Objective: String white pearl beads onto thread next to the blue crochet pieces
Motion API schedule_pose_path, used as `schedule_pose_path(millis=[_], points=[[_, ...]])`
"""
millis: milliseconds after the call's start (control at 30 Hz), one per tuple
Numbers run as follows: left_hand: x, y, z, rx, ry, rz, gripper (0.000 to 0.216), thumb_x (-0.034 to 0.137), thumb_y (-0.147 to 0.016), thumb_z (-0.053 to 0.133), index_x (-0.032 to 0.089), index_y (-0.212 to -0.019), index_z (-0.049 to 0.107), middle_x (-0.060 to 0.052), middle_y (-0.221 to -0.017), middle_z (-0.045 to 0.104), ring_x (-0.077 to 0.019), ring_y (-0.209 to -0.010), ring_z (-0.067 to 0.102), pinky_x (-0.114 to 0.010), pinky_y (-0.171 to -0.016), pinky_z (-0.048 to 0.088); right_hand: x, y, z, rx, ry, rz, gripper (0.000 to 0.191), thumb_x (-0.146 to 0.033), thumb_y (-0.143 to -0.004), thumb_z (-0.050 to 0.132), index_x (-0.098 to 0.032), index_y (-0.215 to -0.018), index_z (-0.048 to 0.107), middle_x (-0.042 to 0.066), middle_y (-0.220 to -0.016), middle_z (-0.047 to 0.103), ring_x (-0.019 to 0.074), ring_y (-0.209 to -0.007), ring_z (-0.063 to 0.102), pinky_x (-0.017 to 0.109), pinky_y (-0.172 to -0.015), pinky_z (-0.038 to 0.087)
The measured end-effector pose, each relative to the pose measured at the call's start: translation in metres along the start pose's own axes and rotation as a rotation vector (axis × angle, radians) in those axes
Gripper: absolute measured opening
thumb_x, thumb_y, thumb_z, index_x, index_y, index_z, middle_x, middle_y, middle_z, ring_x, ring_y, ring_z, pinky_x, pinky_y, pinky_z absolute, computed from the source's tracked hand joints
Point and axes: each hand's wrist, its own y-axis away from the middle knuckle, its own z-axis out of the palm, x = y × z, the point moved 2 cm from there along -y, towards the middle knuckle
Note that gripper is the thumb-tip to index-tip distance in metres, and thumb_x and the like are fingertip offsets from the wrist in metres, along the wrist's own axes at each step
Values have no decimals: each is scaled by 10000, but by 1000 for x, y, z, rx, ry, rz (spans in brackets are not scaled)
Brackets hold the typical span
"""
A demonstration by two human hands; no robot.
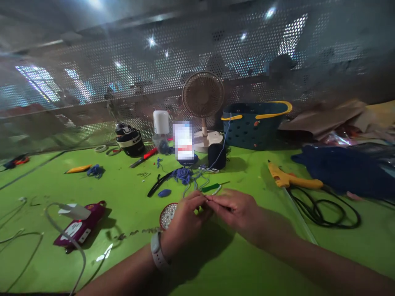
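Note:
My left hand (pixel 193 211), with a pale band on its wrist, and my right hand (pixel 236 207) meet fingertip to fingertip above the green table. Both are closed in a pinch, and whatever lies between the fingers is too small to make out. Just beyond the right fingers are a short string of white beads (pixel 218 190) and a green-handled tool (pixel 210 188) with a thin metal shaft. A round dish of pearl-like beads (pixel 167 216) is partly hidden behind my left hand. Farther off lie a heap of blue yarn (pixel 184 175) and a small blue oval piece (pixel 164 193).
A yellow glue gun (pixel 285 177) with a coiled black cord lies right. Left is a purple power strip (pixel 82 230) with cables. Behind stand a fan (pixel 203 94), a dark basket (pixel 253 127), a dark yarn spool (pixel 217 156) and a black jar (pixel 131 140). A red-handled knife (pixel 149 154) lies nearby.

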Motion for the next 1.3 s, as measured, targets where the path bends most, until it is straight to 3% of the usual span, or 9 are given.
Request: schedule_pose_path(millis=[100,233,367,567,700,833,967,1067,1300], points=[[0,0,1,-44,7,-7,67,157,-824,638,153,-765,668,-26,-766,613,-137,-680,563,-252,-616,455,-10,-5,-12,103,-61,21,291,-374,-910,517,-190,-808,718,49,-743,645,167,-727,612,287,-653,478],[2,1,2,-226,-42,-116,104,223,-855,618,167,-830,703,-55,-872,634,-158,-749,595,-281,-677,482,-2,-16,-30,80,-663,341,298,-462,-893,519,-207,-757,593,-35,-600,572,80,-416,494,186,-356,305],[-2,2,5,-315,-222,-141,118,236,-841,620,178,-856,722,-64,-869,632,-167,-713,582,-298,-659,464,18,-27,-54,251,-984,449,247,-415,-822,631,-203,-737,535,-102,-443,426,42,-301,323,161,-316,241],[-14,4,8,-262,-290,-113,159,180,-816,604,201,-893,740,-76,-804,633,-176,-650,560,-289,-586,403,43,-36,-86,475,-965,576,162,-300,-829,619,-187,-732,556,-75,-499,449,42,-367,360,161,-351,290],[-13,5,5,-263,-204,-40,260,150,-793,615,235,-1013,725,-75,-840,654,-184,-672,562,-294,-611,394,50,-37,-89,512,-956,612,103,-244,-829,603,-179,-755,573,-53,-546,493,47,-394,394,165,-358,325],[-14,4,-17,-281,-267,-75,298,279,-848,600,256,-1136,673,-76,-941,667,-188,-725,576,-298,-652,411,43,-36,-87,549,-954,620,83,-205,-830,588,-173,-753,593,-39,-547,509,51,-416,425,156,-368,347],[-19,3,-57,-315,-421,-168,243,334,-837,602,229,-1029,708,-71,-916,665,-189,-747,585,-289,-675,414,37,-36,-92,626,-969,566,85,-195,-833,573,-182,-750,590,-47,-529,489,43,-404,413,149,-367,331],[-21,5,-79,-442,-545,-252,223,342,-834,581,218,-964,713,-62,-896,669,-184,-742,589,-278,-671,407,39,-35,-97,648,-946,508,75,-206,-825,576,-178,-762,606,-49,-533,477,44,-402,406,163,-365,322],[-17,6,-80,-518,-608,-353,174,228,-801,557,182,-877,707,-70,-861,677,-189,-725,592,-281,-653,398,42,-36,-93,619,-913,514,72,-209,-809,566,-178,-765,614,-48,-541,474,46,-401,399,161,-352,320]])
